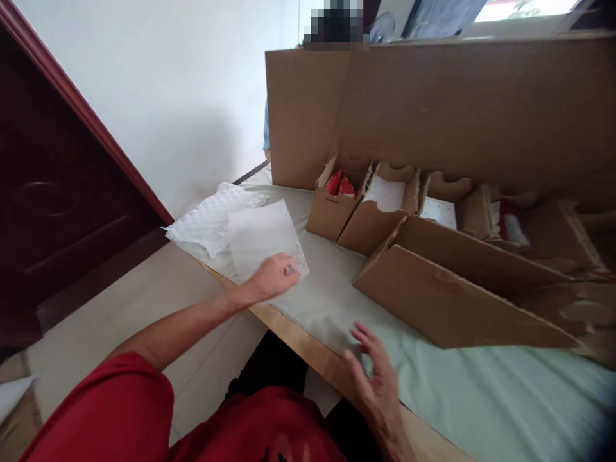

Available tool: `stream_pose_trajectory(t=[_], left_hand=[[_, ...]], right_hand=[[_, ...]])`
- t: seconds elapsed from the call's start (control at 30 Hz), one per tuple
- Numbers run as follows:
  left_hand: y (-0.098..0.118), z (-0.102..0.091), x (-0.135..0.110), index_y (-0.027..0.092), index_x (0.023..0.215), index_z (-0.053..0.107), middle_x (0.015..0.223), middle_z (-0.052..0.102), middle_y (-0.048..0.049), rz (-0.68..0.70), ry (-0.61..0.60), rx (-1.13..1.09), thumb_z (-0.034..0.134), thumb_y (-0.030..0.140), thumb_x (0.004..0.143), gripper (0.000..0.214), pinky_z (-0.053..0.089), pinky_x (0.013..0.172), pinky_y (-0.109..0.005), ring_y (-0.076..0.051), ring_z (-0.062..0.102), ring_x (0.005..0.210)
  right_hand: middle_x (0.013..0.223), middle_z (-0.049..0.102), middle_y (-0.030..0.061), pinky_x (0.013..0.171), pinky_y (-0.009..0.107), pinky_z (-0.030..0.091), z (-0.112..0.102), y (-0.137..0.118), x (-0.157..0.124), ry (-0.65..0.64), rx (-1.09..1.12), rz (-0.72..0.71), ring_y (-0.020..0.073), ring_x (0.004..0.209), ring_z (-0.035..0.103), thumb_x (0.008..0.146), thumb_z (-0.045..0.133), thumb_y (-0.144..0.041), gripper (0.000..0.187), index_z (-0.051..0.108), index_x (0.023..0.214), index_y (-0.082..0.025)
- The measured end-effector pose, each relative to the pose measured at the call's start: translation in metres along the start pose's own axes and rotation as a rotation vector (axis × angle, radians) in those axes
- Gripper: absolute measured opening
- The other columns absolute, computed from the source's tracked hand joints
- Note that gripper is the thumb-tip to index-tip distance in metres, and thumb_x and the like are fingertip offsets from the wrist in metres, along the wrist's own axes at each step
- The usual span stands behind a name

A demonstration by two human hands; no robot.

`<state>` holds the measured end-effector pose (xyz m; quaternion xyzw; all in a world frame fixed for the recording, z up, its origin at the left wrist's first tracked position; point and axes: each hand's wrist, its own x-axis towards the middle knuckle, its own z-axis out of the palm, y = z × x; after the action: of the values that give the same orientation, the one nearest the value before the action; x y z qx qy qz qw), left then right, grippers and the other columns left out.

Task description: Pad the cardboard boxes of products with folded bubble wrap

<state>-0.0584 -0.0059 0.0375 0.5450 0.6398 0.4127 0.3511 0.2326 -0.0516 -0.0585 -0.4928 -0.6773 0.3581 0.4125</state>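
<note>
My left hand (276,276) is closed in a fist over the near right corner of a white, semi-see-through sheet or bag (260,234). A small greyish spot shows within the curled fingers, too blurred to name. Beyond that hand, crumpled white bubble wrap (216,212) lies partly under or against the sheet. My right hand (375,375) hovers at the table's near edge with its fingers spread and holds nothing. Nearest to it is the pale green cloth (332,314) covering the table.
A long cardboard box (462,289) stands to the right. Behind it, several cardboard bins hold red packets (340,184) and white sheets (385,192). A tall cardboard panel (433,102) rises at the back. On the left are a white wall and a dark red door (72,186).
</note>
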Motion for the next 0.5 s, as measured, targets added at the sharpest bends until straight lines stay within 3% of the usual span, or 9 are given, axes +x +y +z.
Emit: stream_pose_trajectory(t=[0.1, 0.17, 0.23, 0.3, 0.37, 0.5], left_hand=[[0.008, 0.075, -0.01, 0.019, 0.077, 0.062, 0.069, 0.06, 0.0004, -0.067, -0.166, -0.115, 0.064, 0.029, 0.081, 0.011, 0.057, 0.062, -0.028, -0.015, 0.061, 0.065], [0.014, 0.112, -0.024, 0.018, 0.095, 0.062, 0.072, 0.062, -0.0001, -0.124, -0.284, -0.226, 0.059, 0.034, 0.088, 0.018, 0.058, 0.063, -0.028, -0.014, 0.064, 0.065], [0.021, 0.136, -0.042, 0.018, 0.112, 0.059, 0.09, 0.069, -0.0058, -0.167, -0.381, -0.383, 0.058, 0.039, 0.092, 0.029, 0.061, 0.076, -0.033, -0.017, 0.07, 0.078], [0.025, 0.143, -0.057, 0.02, 0.118, 0.059, 0.116, 0.068, -0.0134, -0.119, -0.411, -0.445, 0.064, 0.04, 0.09, 0.035, 0.058, 0.092, -0.04, -0.022, 0.07, 0.102], [0.025, 0.136, -0.064, 0.021, 0.115, 0.064, 0.138, 0.059, -0.0166, 0.058, -0.359, -0.301, 0.069, 0.034, 0.085, 0.033, 0.052, 0.106, -0.046, -0.028, 0.062, 0.124], [0.002, 0.103, -0.051, 0.021, 0.103, 0.072, 0.142, 0.06, -0.0146, 0.427, -0.176, 0.177, 0.062, 0.02, 0.084, 0.022, 0.038, 0.119, -0.057, -0.032, 0.05, 0.138]], right_hand=[[0.142, 0.062, 0.015, 0.099, 0.053, 0.055, 0.027, -0.018, -0.01, -0.178, 0.32, 0.151, 0.0344, 0.124, 0.064, 0.083, 0.073, -0.056, 0.068, 0.057, 0.142, -0.027], [0.143, 0.061, 0.0154, 0.1, 0.053, 0.056, 0.031, -0.02, -0.011, -0.126, 0.444, 0.224, 0.0346, 0.126, 0.063, 0.08, 0.076, -0.058, 0.075, 0.053, 0.145, -0.026], [0.135, 0.067, 0.0143, 0.096, 0.051, 0.057, 0.024, -0.014, -0.01, -0.009, 0.483, 0.281, 0.033, 0.119, 0.066, 0.081, 0.076, -0.057, 0.072, 0.054, 0.141, -0.025], [0.115, 0.075, 0.0115, 0.086, 0.047, 0.06, 0.008, -0.004, -0.011, 0.101, 0.483, 0.334, 0.0301, 0.101, 0.072, 0.081, 0.076, -0.056, 0.066, 0.059, 0.135, -0.023], [0.094, 0.077, 0.0079, 0.074, 0.042, 0.061, -0.014, 0.006, -0.014, 0.184, 0.469, 0.392, 0.026, 0.08, 0.072, 0.077, 0.078, -0.057, 0.058, 0.067, 0.122, -0.022], [0.074, 0.072, 0.0033, 0.058, 0.032, 0.054, -0.065, 0.014, -0.021, 0.237, 0.46, 0.499, 0.0178, 0.061, 0.062, 0.066, 0.084, -0.057, 0.05, 0.074, 0.098, -0.019]])
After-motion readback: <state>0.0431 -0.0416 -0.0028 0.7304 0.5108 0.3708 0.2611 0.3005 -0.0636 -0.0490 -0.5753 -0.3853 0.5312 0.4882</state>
